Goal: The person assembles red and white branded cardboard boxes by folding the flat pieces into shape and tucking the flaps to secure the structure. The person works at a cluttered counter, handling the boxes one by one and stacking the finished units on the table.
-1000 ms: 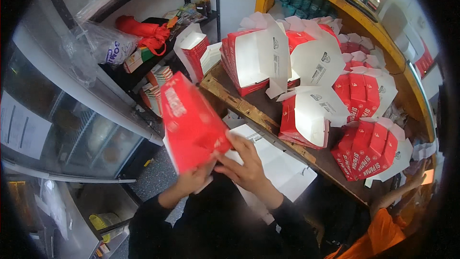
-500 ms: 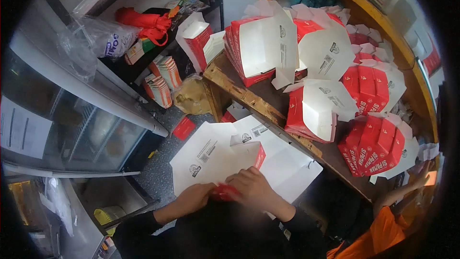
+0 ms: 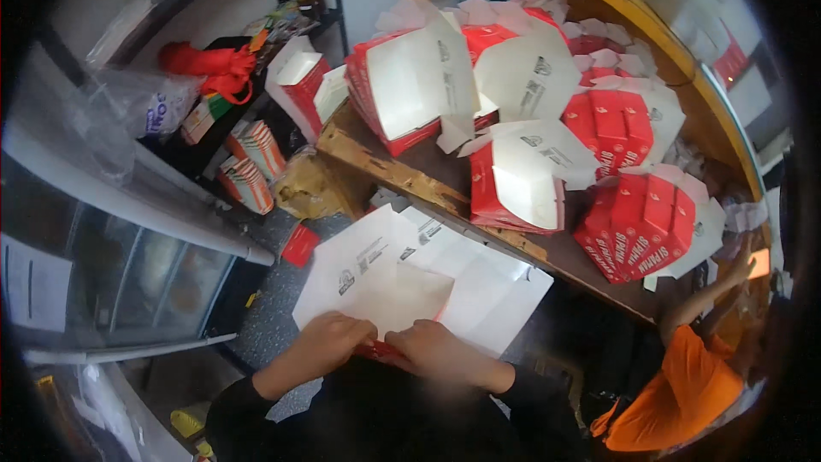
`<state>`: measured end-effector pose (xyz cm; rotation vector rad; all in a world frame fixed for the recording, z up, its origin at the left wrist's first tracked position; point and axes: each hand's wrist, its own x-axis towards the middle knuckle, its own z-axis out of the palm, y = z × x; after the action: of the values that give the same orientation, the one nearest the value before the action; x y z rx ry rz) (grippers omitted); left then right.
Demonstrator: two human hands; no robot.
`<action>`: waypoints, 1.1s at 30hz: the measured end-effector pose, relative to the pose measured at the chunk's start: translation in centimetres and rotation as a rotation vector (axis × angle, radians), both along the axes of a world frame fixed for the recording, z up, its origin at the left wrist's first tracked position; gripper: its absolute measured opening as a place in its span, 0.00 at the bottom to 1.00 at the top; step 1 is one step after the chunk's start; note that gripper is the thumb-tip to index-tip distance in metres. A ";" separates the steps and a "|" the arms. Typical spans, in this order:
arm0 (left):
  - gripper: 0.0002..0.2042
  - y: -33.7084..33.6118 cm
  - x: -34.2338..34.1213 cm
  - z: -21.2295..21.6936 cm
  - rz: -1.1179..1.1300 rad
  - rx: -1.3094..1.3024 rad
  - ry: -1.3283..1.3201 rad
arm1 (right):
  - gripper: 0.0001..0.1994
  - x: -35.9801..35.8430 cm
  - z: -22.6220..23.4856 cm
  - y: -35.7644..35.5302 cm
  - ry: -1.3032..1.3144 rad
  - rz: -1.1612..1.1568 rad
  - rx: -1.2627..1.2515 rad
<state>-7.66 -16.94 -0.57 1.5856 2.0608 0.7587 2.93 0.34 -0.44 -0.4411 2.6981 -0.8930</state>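
A paper food box (image 3: 402,295), white inside and red outside, is partly folded in front of me. Its large printed back flap points away. My left hand (image 3: 335,338) grips the near edge at the left, fingers curled over the rim. Close beside it, my right hand (image 3: 423,346) pinches the same red edge, fingers bent and slightly blurred. The box's underside is hidden. Behind and to the right of it lies flat white card (image 3: 496,278), perhaps more than one sheet.
Nested stacks of folded boxes (image 3: 633,227) cover the wooden table (image 3: 410,175) ahead and to the right. A glass-door cooler (image 3: 128,265) stands left, below a black shelf. A person in an orange shirt (image 3: 676,393) is at the right. A red card (image 3: 299,245) lies on the floor.
My right hand has come down beside my left at the box's near edge. The box's right-hand wall now joins the front more closely. The whole view has swung a little rightward.
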 end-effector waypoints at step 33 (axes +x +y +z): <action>0.10 19.6 10.1 -11.6 -0.044 -0.034 -0.442 | 0.15 2.8 6.2 11.9 0.427 -1.047 -0.111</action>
<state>2.39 2.70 -12.20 1.2980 1.7034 0.9542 5.77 12.26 5.79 0.9830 3.2405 -1.2796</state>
